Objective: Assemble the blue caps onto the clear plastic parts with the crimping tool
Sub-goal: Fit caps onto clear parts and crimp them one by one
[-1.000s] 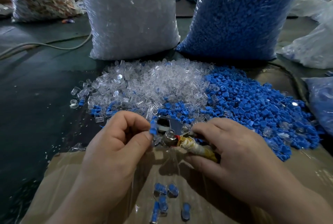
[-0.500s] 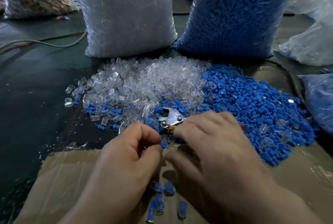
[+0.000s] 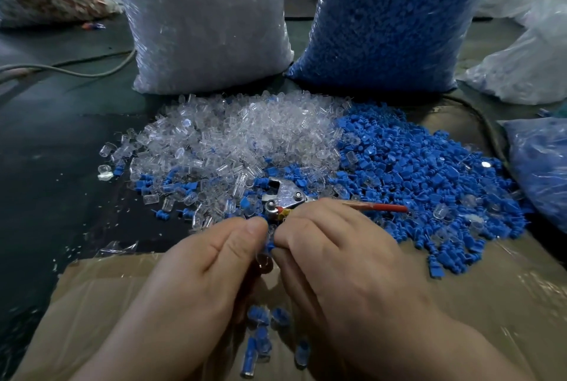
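My left hand [image 3: 199, 282] and my right hand [image 3: 343, 273] meet fingertip to fingertip low in the centre. Between them I pinch a small clear plastic part [image 3: 265, 261] with the left and a blue cap [image 3: 270, 247] with the right; the fingers hide most of both. The crimping tool [image 3: 287, 195] lies just beyond my fingers on the parts, metal jaws to the left, red handle [image 3: 385, 207] pointing right, and neither hand grips it. Behind it are a heap of clear parts [image 3: 245, 141] and a heap of blue caps [image 3: 414, 175].
Several capped pieces [image 3: 257, 328] lie on the taped cardboard [image 3: 107, 304] under my wrists. A big bag of clear parts [image 3: 202, 27] and one of blue caps [image 3: 383, 18] stand behind the heaps. Another blue-filled bag [image 3: 540, 172] sits at right; a cable [image 3: 76, 72] crosses the dark table at left.
My right hand has let go of the crimping tool, which now lies on the heap. Both hands have come together around a small cap and clear part.
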{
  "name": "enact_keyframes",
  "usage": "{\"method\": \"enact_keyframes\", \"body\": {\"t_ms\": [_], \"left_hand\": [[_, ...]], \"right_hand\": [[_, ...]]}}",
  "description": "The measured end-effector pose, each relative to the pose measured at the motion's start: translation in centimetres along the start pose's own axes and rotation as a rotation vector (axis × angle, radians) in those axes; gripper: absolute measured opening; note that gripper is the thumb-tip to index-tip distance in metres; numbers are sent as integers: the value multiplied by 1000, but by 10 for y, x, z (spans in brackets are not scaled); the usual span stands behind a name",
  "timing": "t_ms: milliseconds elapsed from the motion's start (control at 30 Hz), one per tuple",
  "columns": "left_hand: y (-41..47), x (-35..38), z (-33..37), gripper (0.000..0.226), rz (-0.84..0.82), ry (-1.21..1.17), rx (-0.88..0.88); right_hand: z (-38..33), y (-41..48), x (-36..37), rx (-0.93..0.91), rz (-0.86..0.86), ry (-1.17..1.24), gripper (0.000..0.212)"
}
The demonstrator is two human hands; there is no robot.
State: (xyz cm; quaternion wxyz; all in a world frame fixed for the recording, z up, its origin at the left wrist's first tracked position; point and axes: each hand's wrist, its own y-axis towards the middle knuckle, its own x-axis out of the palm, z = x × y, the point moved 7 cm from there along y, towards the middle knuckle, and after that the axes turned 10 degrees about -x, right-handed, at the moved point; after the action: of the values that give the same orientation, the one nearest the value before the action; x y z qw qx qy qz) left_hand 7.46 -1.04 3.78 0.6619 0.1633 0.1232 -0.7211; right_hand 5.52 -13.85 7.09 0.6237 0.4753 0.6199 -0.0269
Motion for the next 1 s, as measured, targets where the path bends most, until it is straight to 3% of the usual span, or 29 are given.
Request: {"method": "enact_keyframes", "body": {"t_ms": [67,133,233,300,367,433,500,533,633,767,900,1000], "left_hand": [[0,1,1,30,-23,-8,54],[0,2,4,26,-43,-11,115],[-3,1,12,17,-65,25,256],[-5,0,17,19,-104,57,309],[-6,-4,19,14,-113,152,318],[-3,-11,12,15,-73,346,243],[2,-16,-2,28,-75,563,109],[4,-16,-7,35,-79,631,73],[5,-12,-15,44,-138,718,46],[2,-4,-11,35,-253,686,52],[11,-21,-12,37,42,715,6],[15,-16,-20,63,108,875,-76]], "right_hand": [[0,0,2,44,-50,30,28],[9,-4,9,258,-118,187,26],[15,-20,30,736,-142,946,19],[14,-25,32,861,-209,1130,17],[23,-28,29,806,-304,908,21],[31,-25,21,597,-355,425,25],[30,-22,17,400,-384,47,29],[28,-20,17,352,-380,-31,30],[34,-20,19,346,-367,-88,32],[36,-19,23,320,-363,-141,38],[29,-10,35,254,-381,-174,38],[25,-5,41,222,-380,-188,36]]}}
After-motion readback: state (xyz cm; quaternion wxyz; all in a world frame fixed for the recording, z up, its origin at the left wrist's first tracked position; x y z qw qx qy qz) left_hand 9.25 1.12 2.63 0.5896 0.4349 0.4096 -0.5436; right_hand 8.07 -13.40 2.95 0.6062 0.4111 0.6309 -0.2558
